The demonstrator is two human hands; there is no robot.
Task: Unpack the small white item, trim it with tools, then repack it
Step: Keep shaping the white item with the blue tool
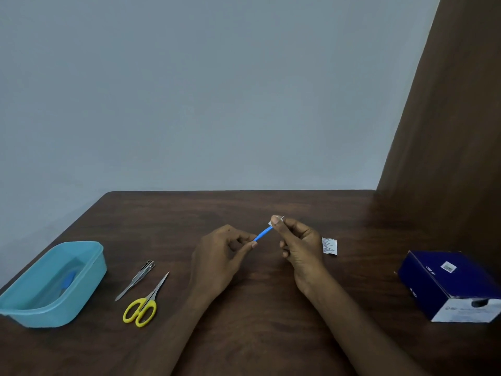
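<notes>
Blue plastic stick (262, 234) hangs above mid-table between your hands: your left hand (219, 256) pinches its lower end, your right hand (299, 244) pinches the small white item (276, 220) at its top. Hold both pinches firm and pull straight apart. You have bare wooden table (244, 335) beneath; the scissors (145, 303), nail clipper (137, 278) and teal tub (51, 283) lie well left, the torn wrapper (329, 246) just right, the blue box (450, 283) far right.

Dim, flat, cool light throughout, with no glare. Soft faint shadows lie on the tabletop (244, 335). Edges bow from the wide lens, and detail is slightly soft.

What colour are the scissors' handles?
Yellow; the scissors show clearly in the head view.
</notes>
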